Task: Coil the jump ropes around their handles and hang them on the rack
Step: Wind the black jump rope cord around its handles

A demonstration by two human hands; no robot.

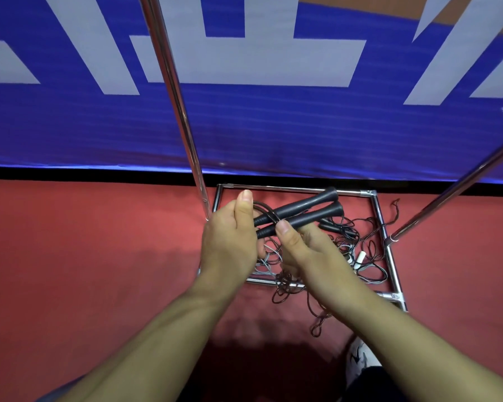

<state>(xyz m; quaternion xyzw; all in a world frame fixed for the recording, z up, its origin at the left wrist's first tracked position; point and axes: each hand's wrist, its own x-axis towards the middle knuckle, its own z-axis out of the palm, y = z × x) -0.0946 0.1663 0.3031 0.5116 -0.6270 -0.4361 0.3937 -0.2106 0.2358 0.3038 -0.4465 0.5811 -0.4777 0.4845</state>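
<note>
Two black handles (pixel 301 213) lay side by side, held above the rack base (pixel 389 256). Right hand (pixel 308 250) gripped both, thumb pressed on the nearer one. Left hand (pixel 230 239) pinched the black rope (pixel 266 211) looped at their ends, thumb raised. Below, tangled ropes (pixel 357 245) lay on the red floor (pixel 84 256): one more black handle, one white visible. Two chrome poles (pixel 172 91) rose from the base

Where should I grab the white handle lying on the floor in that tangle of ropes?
Probably by its middle, coming straight down from above. The white handle lies flat among loose cords inside the rack base, right of the hands, so its bare upper side is the clearest part.
</note>
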